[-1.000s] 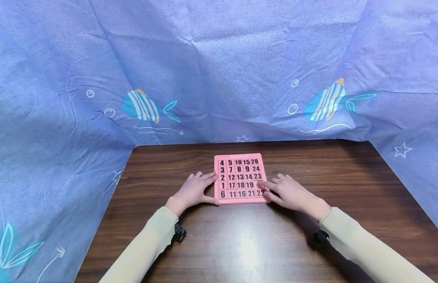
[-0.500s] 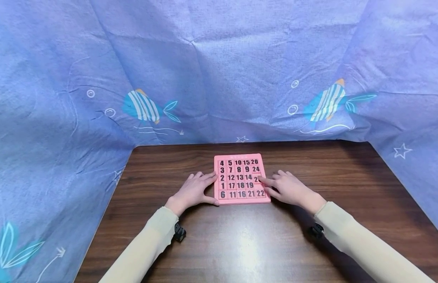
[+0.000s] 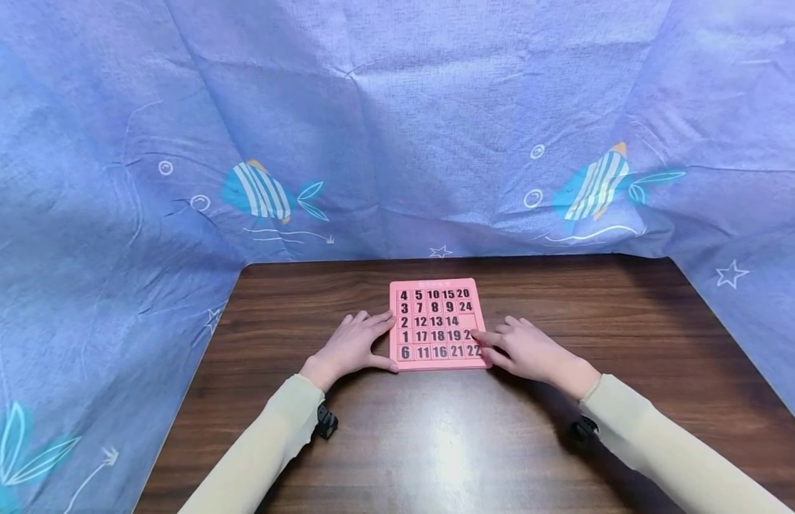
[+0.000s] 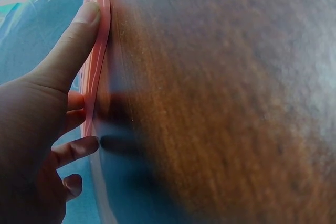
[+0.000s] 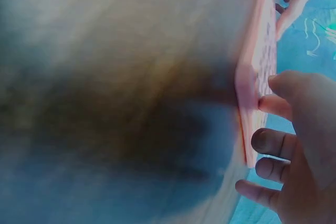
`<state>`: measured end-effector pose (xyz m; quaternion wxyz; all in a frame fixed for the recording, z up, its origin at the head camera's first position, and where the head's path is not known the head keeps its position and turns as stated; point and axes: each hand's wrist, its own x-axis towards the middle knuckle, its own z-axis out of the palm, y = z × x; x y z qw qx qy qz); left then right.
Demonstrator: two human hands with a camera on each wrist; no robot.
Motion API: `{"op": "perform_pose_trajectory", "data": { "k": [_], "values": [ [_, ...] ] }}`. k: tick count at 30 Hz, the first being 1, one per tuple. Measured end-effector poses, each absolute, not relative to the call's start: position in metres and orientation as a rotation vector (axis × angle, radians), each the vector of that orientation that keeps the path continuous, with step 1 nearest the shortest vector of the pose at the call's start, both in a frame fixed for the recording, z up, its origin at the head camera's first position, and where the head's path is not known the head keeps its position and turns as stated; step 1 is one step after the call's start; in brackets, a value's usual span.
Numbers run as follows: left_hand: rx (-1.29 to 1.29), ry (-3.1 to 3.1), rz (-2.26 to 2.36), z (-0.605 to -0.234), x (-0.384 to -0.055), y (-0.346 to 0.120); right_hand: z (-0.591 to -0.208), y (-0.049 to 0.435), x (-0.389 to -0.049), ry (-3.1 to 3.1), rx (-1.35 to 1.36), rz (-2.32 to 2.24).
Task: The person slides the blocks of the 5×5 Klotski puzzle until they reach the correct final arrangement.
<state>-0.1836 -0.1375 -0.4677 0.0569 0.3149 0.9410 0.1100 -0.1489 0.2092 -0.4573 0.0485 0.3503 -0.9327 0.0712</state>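
Observation:
A pink sliding number puzzle (image 3: 436, 365) lies flat on the table, its square tiles printed with black numbers. My left hand (image 3: 351, 345) rests at its left side, the index finger on the left edge and the thumb at the near left corner. In the left wrist view the thumb (image 4: 71, 45) presses on the pink rim. My right hand (image 3: 527, 351) is at the right side, its index fingertip on a tile (image 3: 468, 334) in the right column, partly covering the number. Above that tile is a vacant cell (image 3: 467, 321). The right thumb is by the lower right corner.
The dark wooden table (image 3: 295, 300) extends round the puzzle on all sides. Behind and beside it hangs a blue cloth (image 3: 436, 143) with printed fish. Dark wrist devices (image 3: 327, 421) sit below both sleeves.
My right index finger moved up to the 23 tile, then drew it down one cell toward me. The vacant cell is now one row higher. My left hand stayed in place.

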Motion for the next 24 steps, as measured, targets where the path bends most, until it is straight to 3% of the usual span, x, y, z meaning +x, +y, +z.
{"op": "perform_pose_trajectory", "data": {
  "k": [13, 24],
  "values": [
    [0.954, 2.846, 0.350, -0.468, -0.183, -0.137, -0.452, 0.207, -0.187, -3.008, 0.913, 0.231],
    [0.952, 2.841, 0.335, -0.466, -0.180, -0.137, -0.460, 0.211, -0.175, -2.985, 0.933, 0.198]
  ]
}}
